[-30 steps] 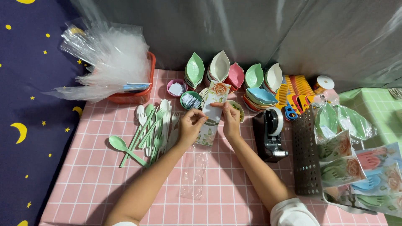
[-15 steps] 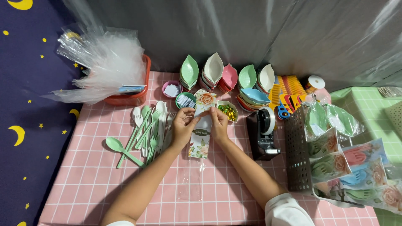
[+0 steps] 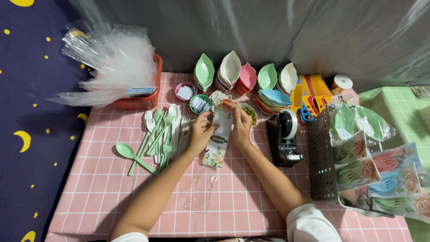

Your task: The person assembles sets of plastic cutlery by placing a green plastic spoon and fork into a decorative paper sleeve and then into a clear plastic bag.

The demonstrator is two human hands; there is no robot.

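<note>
Hands are meeting over a pink checked table (image 3: 89, 188): the left hand (image 3: 200, 133) and right hand (image 3: 241, 127) are both pinching a floral card (image 3: 217, 142) by its edges, fingers closed on it. The card is hanging between the fingertips, its lower end resting just above a clear sleeve (image 3: 201, 188). Green spoons (image 3: 154, 141) are lying just left of the left fingers, a tape dispenser (image 3: 284, 139) right of the right ones.
</note>
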